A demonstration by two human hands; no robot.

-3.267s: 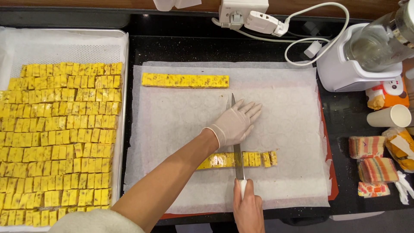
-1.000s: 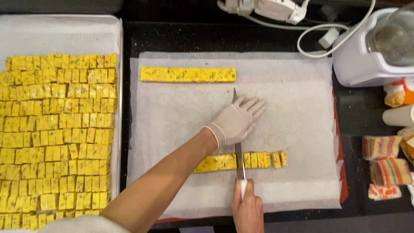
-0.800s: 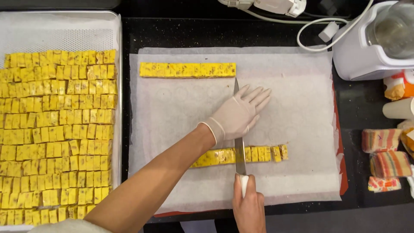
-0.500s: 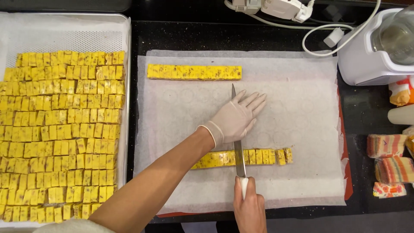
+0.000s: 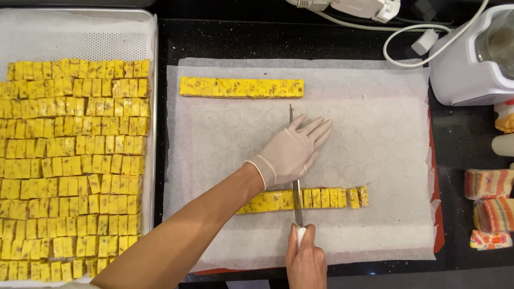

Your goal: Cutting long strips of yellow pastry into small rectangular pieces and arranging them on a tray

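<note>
My gloved left hand (image 5: 292,151) lies flat on top of the blade of a long knife (image 5: 295,182), fingers spread. My bare right hand (image 5: 306,261) grips the knife's white handle at the bottom edge. The blade crosses a yellow speckled strip (image 5: 273,200) on white parchment paper (image 5: 375,144). Right of the blade the strip is cut into several small pieces (image 5: 334,197). A second, uncut yellow strip (image 5: 241,87) lies at the far side of the paper.
A metal tray (image 5: 151,69) on the left holds rows of several cut yellow pieces (image 5: 75,160). A white blender (image 5: 476,59) with a cord stands at the back right. Striped wrapped blocks (image 5: 490,206) lie at the right edge.
The knife has stepped a little to the left along the strip, leaving more cut pieces on its right. My left hand stays pressed on the blade.
</note>
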